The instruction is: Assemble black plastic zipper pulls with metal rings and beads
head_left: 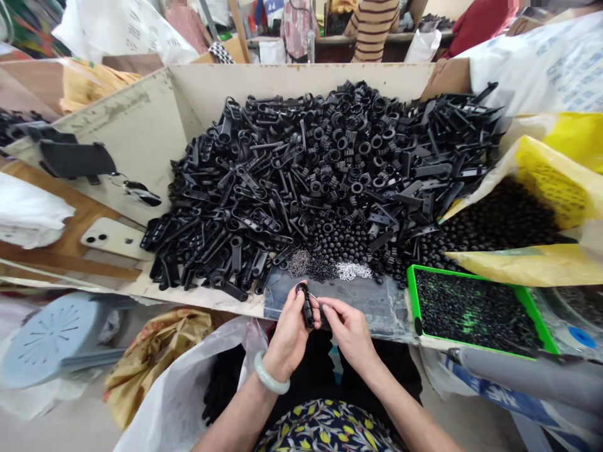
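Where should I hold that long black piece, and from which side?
Probably by its long sides, coming from the left, as the left hand does. The black piece is narrow, with one end pointing forward, so gripping its sides leaves that end open for the right hand with its thin metal rod.

Your held part [306, 311]: black. Your slim pin [315, 298]: silvery. Your bangle [272, 375]: pale green. Your garment [325, 430]: dark, yellow-and-white floral. Piled parts [282, 169]: black. Right tray [539, 317]: bright green. Left stool [49, 361]: light blue. Far person's top [375, 28]: brown-and-tan stripes.
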`<action>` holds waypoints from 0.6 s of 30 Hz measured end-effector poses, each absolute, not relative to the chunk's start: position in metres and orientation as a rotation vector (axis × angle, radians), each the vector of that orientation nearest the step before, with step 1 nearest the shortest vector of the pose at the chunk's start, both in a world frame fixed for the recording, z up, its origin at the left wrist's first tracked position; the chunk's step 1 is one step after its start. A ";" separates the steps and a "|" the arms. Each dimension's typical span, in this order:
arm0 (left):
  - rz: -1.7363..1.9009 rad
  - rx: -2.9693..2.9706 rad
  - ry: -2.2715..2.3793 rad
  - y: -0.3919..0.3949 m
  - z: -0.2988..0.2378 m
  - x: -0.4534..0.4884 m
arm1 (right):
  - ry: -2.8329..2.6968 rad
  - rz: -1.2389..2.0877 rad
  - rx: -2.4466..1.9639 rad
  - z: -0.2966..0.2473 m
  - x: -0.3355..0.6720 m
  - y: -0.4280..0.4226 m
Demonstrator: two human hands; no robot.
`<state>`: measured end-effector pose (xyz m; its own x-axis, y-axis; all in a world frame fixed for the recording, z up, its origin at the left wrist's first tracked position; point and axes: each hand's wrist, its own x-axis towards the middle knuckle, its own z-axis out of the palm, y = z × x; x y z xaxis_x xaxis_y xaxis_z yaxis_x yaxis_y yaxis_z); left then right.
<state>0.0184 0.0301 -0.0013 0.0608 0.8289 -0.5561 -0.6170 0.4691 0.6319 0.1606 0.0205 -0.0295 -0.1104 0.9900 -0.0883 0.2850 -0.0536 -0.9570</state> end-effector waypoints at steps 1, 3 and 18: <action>1.109 0.247 1.030 0.030 -0.001 0.018 | -1.452 1.213 -1.413 -0.031 0.161 0.020; 1.103 0.253 1.031 0.031 0.001 0.018 | -1.521 1.163 -1.413 -0.031 0.164 0.019; 1.058 0.369 1.080 0.038 -0.002 0.015 | -2.297 0.371 -1.561 -0.010 0.173 0.015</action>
